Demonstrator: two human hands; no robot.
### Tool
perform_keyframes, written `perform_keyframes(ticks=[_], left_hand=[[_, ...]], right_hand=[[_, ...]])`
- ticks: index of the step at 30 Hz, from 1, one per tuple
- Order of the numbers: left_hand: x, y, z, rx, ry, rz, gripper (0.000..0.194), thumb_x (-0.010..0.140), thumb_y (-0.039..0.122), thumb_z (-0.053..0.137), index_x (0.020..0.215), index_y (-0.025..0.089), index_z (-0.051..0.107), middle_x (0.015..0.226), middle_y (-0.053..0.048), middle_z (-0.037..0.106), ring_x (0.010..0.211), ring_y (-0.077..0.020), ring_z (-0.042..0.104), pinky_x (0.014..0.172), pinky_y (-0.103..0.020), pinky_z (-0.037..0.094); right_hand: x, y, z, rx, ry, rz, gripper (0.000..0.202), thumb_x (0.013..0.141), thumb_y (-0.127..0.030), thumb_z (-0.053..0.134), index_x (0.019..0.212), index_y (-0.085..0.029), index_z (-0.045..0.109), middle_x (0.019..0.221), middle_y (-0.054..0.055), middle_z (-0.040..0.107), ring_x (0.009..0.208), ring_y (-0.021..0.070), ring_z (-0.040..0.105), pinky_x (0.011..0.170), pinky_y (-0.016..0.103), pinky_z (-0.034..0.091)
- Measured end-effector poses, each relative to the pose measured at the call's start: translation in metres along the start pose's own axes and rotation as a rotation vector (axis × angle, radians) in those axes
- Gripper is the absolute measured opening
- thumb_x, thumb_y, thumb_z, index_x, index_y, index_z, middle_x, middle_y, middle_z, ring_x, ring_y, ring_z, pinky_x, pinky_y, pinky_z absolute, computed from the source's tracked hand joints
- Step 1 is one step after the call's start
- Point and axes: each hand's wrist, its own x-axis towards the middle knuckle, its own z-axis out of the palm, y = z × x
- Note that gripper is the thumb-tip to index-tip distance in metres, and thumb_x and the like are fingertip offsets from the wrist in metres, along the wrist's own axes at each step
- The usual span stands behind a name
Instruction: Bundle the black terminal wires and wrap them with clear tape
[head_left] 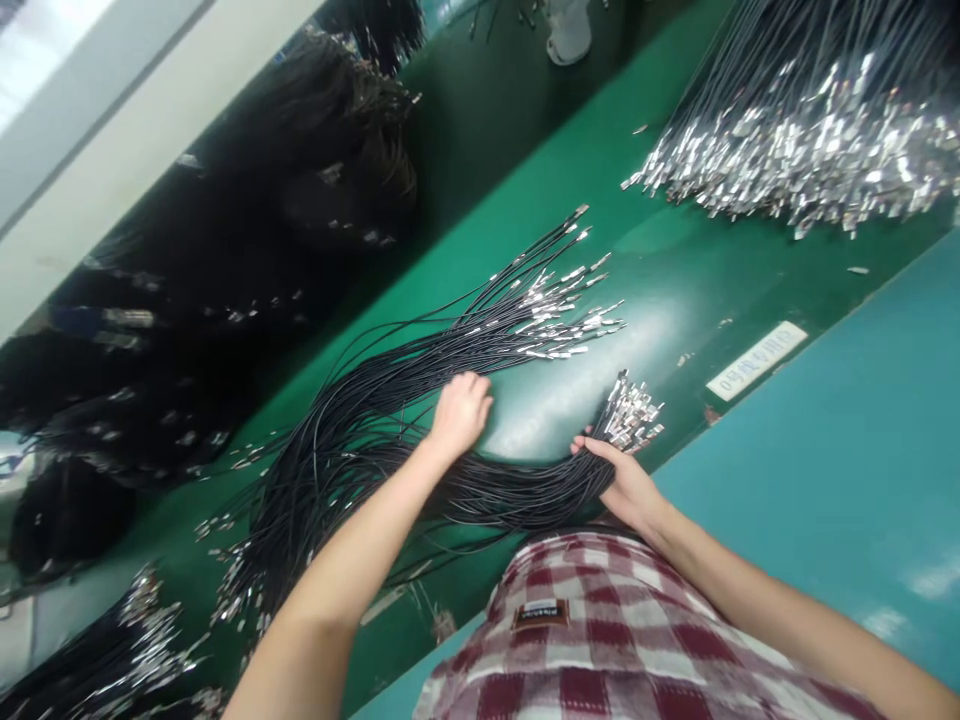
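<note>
My right hand (628, 482) is wrapped round a bundle of thin black cables (517, 492), just behind the ends. Silver metal connectors (634, 412) stick out past its thumb in a tight cluster. Between this bundle and a second spread of black cables (420, 362) is my left hand (460, 414), its fingers curled in and closed. Whatever those fingers hold, if anything, is hidden. The second spread fans out toward silver tips (559, 310) farther up the table. Both groups of cables bend together at the left, where their strands overlap.
A large pile of cables with silver connectors (810, 150) lies at the upper right. Dark cable heaps (225, 220) fill the left under a pale beam (135, 130). A white label (757, 360) is stuck near the green table's (637, 250) front edge. More cable ends (142, 650) lie lower left.
</note>
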Motion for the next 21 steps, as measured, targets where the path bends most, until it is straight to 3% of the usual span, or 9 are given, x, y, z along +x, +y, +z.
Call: perform_keyframes(ticks=[2,5,8,11,13,16,21], left_hand=[[0.021,-0.024,0.008,0.074,0.014,-0.097,0.026,0.093,0.021,0.051,0.118,0.015,0.055,0.118,-0.014,0.058,0.108,-0.0298,0.052,0.085,-0.041,0.043],[0.038,-0.043,0.017,0.092,-0.061,-0.086,0.016,0.092,0.017,0.051,0.106,0.016,0.058,0.109,-0.014,0.06,0.105,-0.0298,0.054,0.086,-0.041,0.043],[0.034,-0.047,0.016,-0.019,-0.049,-0.043,0.008,0.092,0.016,0.049,0.093,0.018,0.057,0.1,-0.011,0.061,0.098,-0.0258,0.056,0.087,-0.037,0.044],[0.013,-0.046,0.006,-0.212,0.044,-0.054,0.008,0.092,0.016,0.046,0.09,0.019,0.054,0.091,-0.007,0.06,0.087,-0.0213,0.057,0.081,-0.032,0.045],[-0.005,-0.038,-0.003,-0.322,0.023,-0.077,0.008,0.092,0.017,0.046,0.093,0.019,0.053,0.08,-0.003,0.059,0.074,-0.0189,0.056,0.072,-0.03,0.043],[-0.026,-0.011,-0.009,-0.401,-0.15,-0.053,0.011,0.093,0.023,0.048,0.1,0.021,0.056,0.072,0.001,0.06,0.064,-0.0175,0.055,0.065,-0.028,0.04],[-0.016,0.052,-0.003,-0.474,-0.33,0.038,0.015,0.093,0.028,0.051,0.101,0.022,0.063,0.091,-0.004,0.07,0.081,-0.021,0.064,0.071,-0.029,0.043]], right_hand=[[-0.001,-0.001,0.002,0.02,0.002,0.004,0.031,0.055,-0.008,0.082,0.083,-0.018,0.073,0.077,0.003,0.074,0.07,0.0167,0.069,0.063,0.023,0.06],[-0.001,-0.002,0.002,0.022,0.002,0.018,0.031,0.056,-0.008,0.082,0.083,-0.018,0.072,0.078,0.004,0.074,0.07,0.0166,0.069,0.063,0.024,0.061],[-0.001,-0.002,0.001,0.026,0.004,0.021,0.029,0.057,-0.008,0.082,0.082,-0.018,0.071,0.079,0.004,0.074,0.071,0.0169,0.069,0.064,0.024,0.061],[0.0,-0.002,0.0,0.033,0.007,0.038,0.029,0.059,-0.007,0.08,0.084,-0.017,0.071,0.079,0.004,0.074,0.07,0.0168,0.069,0.063,0.025,0.061],[0.001,-0.003,0.0,0.041,0.001,0.05,0.029,0.061,-0.006,0.079,0.087,-0.017,0.071,0.079,0.004,0.074,0.069,0.0165,0.069,0.063,0.025,0.061],[0.001,-0.003,0.002,0.059,-0.002,0.062,0.028,0.063,-0.006,0.076,0.088,-0.017,0.071,0.078,0.003,0.074,0.069,0.0162,0.069,0.063,0.025,0.06],[0.001,-0.005,0.004,0.069,-0.027,0.072,0.022,0.065,-0.004,0.074,0.083,-0.017,0.07,0.079,0.003,0.074,0.07,0.0152,0.069,0.066,0.024,0.059]])
